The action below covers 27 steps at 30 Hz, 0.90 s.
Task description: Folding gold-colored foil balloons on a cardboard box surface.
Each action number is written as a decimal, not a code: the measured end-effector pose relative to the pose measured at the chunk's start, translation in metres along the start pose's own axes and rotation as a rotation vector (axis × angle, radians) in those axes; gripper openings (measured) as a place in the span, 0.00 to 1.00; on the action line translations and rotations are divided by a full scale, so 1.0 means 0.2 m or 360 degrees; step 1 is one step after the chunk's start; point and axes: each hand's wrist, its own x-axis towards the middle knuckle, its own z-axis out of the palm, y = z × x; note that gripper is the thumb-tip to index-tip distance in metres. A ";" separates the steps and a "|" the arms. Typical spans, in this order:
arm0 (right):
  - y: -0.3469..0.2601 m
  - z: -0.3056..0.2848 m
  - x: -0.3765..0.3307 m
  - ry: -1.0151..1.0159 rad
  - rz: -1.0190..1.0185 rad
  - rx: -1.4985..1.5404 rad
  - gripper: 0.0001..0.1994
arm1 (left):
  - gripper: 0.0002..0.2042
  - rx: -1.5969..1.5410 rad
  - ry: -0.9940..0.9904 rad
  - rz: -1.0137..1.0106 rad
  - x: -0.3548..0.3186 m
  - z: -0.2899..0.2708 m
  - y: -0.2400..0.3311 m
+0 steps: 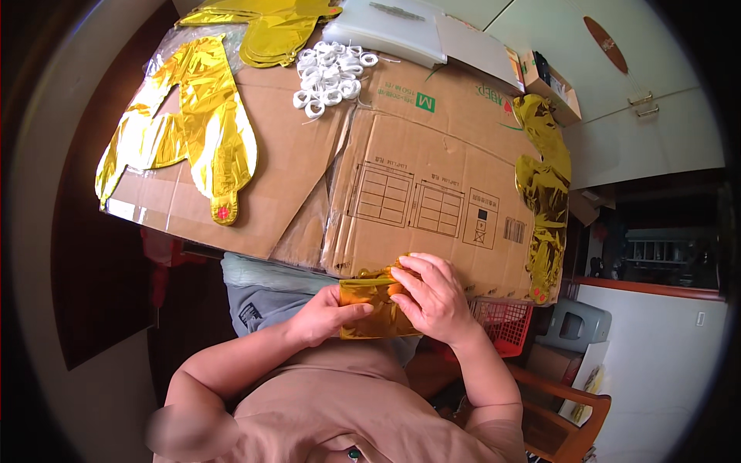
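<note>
A flat, folded piece of gold foil balloon (367, 315) is held just past the cardboard's near edge, above my lap. My left hand (326, 315) grips its left side, thumb on top. Bent over its upper right part is my right hand (434, 299), fingers and thumb closed on the foil. On the left of the cardboard lies a flat gold foil balloon shaped like a letter A (220, 116), a red mark on its tab. Another uninflated gold foil balloon (544, 181) runs along the right edge.
Flattened cardboard (297, 181) covers the table. Farther back lie stacked gold foil balloons (270, 35), white string coils (330, 73) and a whitish plastic box (382, 31). At the lower right are a red basket (505, 330), a grey stool (575, 324) and a wooden chair (590, 413).
</note>
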 end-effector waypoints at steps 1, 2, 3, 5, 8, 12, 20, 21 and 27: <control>-0.01 0.00 -0.01 -0.0004 -0.0008 0.0002 0.24 | 0.12 0.0136 0.0005 0.0024 0.00 -0.01 -0.01; -0.01 0.01 -0.02 -0.0006 -0.0005 0.0003 0.24 | 0.12 0.0272 0.0010 0.0047 0.01 -0.03 -0.03; -0.01 0.01 -0.04 -0.0006 0.0002 -0.0002 0.24 | 0.12 0.0410 0.0009 0.0069 0.02 -0.03 -0.03; -0.02 0.01 -0.06 -0.0010 0.0019 0.0018 0.25 | 0.09 0.0681 0.0058 0.0167 0.00 0.00 -0.02; -0.03 -0.01 -0.08 -0.0020 0.0044 0.0085 0.27 | 0.05 0.1207 0.0009 0.0233 -0.06 0.06 0.10; -0.07 -0.04 -0.09 -0.0078 0.0051 0.0171 0.32 | 0.04 0.1345 -0.0126 0.0599 -0.09 0.02 0.05; -0.09 -0.09 -0.09 -0.0110 0.0155 0.0420 0.33 | 0.11 0.1245 -0.0204 0.0340 -0.12 0.02 0.07; -0.09 -0.10 -0.10 -0.0117 0.0256 0.0549 0.33 | 0.10 0.1243 -0.0206 0.0351 -0.13 0.01 0.07; -0.05 -0.14 -0.13 -0.0187 0.0850 0.1470 0.29 | 0.10 0.1242 -0.0238 0.0442 -0.16 0.05 0.10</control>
